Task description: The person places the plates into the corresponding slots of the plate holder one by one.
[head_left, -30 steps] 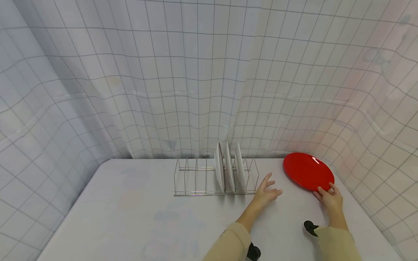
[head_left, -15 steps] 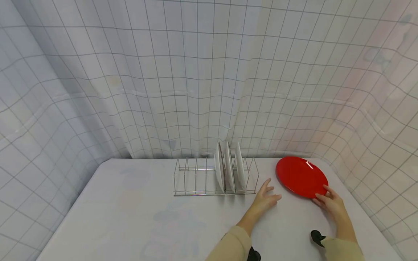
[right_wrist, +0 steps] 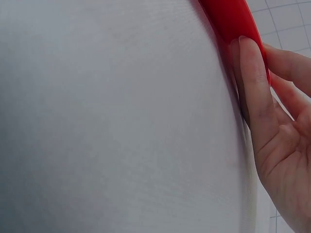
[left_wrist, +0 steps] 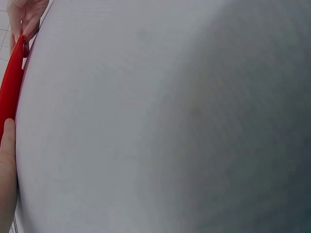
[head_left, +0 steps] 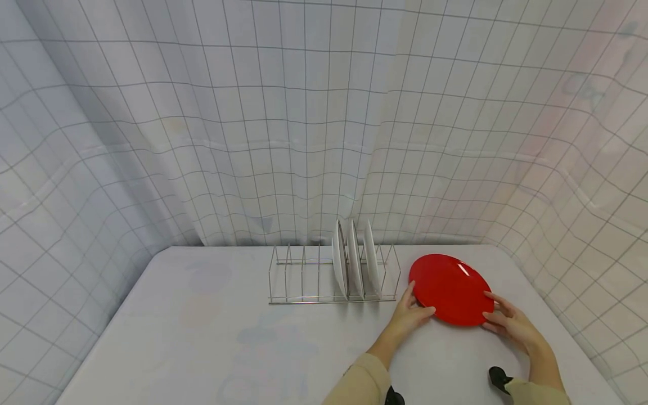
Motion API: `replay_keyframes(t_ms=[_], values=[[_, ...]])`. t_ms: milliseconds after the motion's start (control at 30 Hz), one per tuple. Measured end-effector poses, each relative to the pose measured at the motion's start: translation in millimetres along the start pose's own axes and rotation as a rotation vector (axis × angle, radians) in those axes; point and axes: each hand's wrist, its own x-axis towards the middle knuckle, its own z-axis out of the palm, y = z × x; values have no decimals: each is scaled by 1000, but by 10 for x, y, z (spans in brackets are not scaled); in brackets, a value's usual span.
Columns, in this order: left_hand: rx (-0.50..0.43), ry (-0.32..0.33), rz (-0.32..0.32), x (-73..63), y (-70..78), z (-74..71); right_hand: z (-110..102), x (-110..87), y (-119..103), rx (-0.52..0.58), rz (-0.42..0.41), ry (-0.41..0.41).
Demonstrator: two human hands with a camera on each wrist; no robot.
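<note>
A red plate (head_left: 449, 288) is just above the white table, right of a wire dish rack (head_left: 304, 278). My right hand (head_left: 493, 318) grips its right rim, thumb on top and fingers (right_wrist: 252, 77) underneath. My left hand (head_left: 417, 301) rests against the plate's left rim with its fingers fairly straight. In the left wrist view the red plate (left_wrist: 9, 92) shows edge-on with a left fingertip (left_wrist: 7, 145) against it. In the right wrist view the red plate (right_wrist: 226, 19) fills the top. Three white plates (head_left: 354, 267) stand upright in the rack's right slots.
The white table (head_left: 228, 337) is bordered by a gridded curtain (head_left: 304, 140) at the back and both sides. The rack's left slots hold nothing. Small black devices (head_left: 498, 377) sit at my wrists near the front edge.
My right hand has brought the red plate leftward and nearer, from the table's far right corner to beside the rack. My left hand, which hovered free, now touches the plate's left rim.
</note>
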Motion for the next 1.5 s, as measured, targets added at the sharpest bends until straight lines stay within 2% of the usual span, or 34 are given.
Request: replay_keyframes(t_ms=[233, 367, 500, 633, 733, 833, 1067, 1167, 1300, 1500], values=[[24, 17, 26, -19, -20, -15, 33, -24, -10, 56, 1, -17], [19, 28, 44, -29, -20, -21, 46, -41, -26, 38, 11, -15], [-26, 44, 43, -63, 5, -24, 79, -56, -56, 9, -1, 3], [-110, 49, 59, -84, 24, -12, 131, -66, -152, -58, -30, 23], [-165, 37, 100, -74, 49, 22, 152, -73, -257, -79, -65, 18], [-190, 3, 147, -66, 119, 68, 158, -89, -366, -44, -113, -6], [-244, -153, 240, -102, 474, 129, 226, -83, -627, 148, -241, -93], [-264, -191, 269, -136, 665, 128, 285, -53, -766, 174, -305, -121], [-268, -203, 323, -212, 929, 96, 395, -12, -990, 159, -375, -146], [-303, -160, 385, -357, 1328, -26, 648, 67, -1307, 111, -420, -146]])
